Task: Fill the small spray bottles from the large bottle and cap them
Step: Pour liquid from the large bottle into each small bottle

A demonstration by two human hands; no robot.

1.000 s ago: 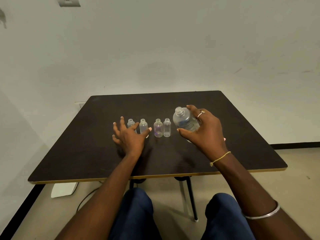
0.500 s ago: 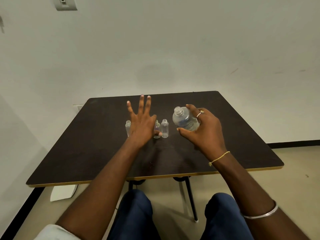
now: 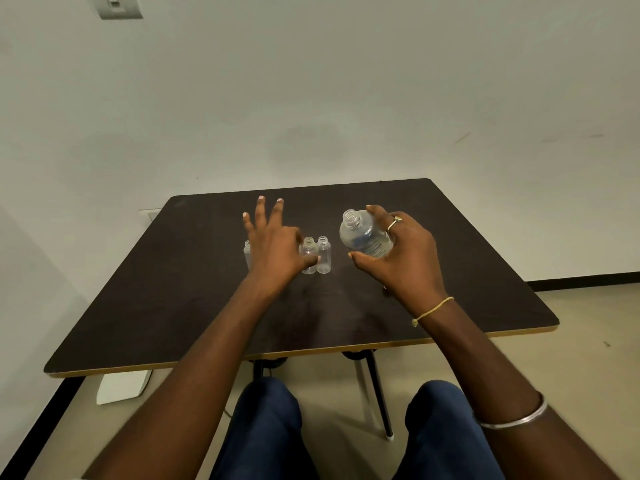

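Filling looks about to begin: the right hand [image 3: 405,258] grips the open large bottle [image 3: 360,237] over the middle of the surface [image 3: 173,306]; the left hand [image 3: 273,247] pinches a small spray bottle [image 3: 309,249] beside it. Next, line neck over mouth.

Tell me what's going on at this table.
A seated person works at a dark table. The right hand grips the large bottle, which is uncapped and tilted toward the small ones. The left hand appears to pinch one small bottle between thumb and forefinger, with the other fingers spread. A second bottle stands right beside it, and a third bottle peeks out behind the left hand. No caps are in view, and nothing is pouring yet.
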